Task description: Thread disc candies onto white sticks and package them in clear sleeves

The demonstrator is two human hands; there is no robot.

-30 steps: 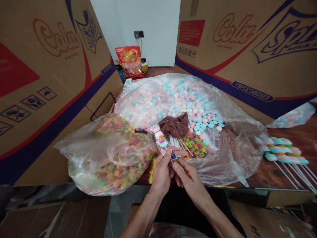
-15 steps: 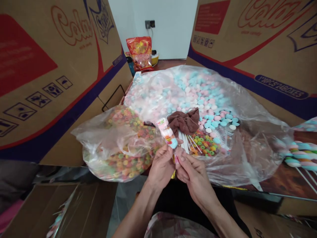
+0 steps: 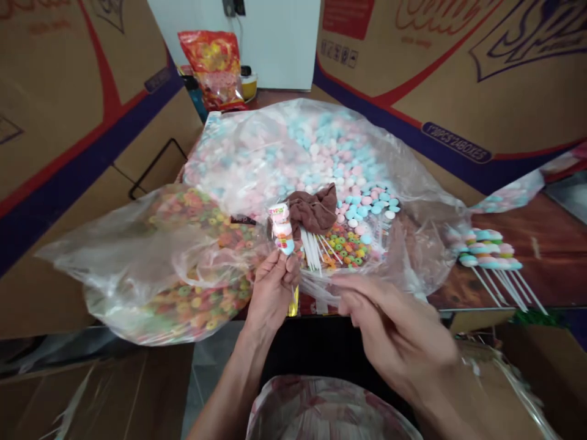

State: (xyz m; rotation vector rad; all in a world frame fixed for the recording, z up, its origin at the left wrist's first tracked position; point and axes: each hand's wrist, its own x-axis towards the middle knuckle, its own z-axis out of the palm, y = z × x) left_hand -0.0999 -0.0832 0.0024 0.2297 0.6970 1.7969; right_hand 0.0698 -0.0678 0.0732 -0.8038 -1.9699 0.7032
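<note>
My left hand (image 3: 273,286) grips a wrapped candy skewer (image 3: 281,228) upright by its lower end; the skewer carries stacked pink, white and blue pieces in clear wrap. My right hand (image 3: 394,330) is off to the right and nearer me, blurred, fingers loosely curled, with nothing visible in it. Just beyond the hands lie white sticks (image 3: 312,249), a small heap of coloured candy rings (image 3: 347,244) and a brown cloth (image 3: 313,210). A clear bag of ring candies (image 3: 174,263) is at the left. A big clear bag of pink, blue and white candies (image 3: 321,153) lies behind.
Finished candy skewers (image 3: 486,253) lie on the brown table (image 3: 527,214) at the right. Tall printed cartons (image 3: 68,153) wall in both sides. A red snack bag (image 3: 211,64) stands at the back. A plastic-lined container (image 3: 330,409) is at my lap.
My right hand has let go of the skewer and pulled away to the right and toward me. The left hand still holds the skewer upright. The view has tilted down.
</note>
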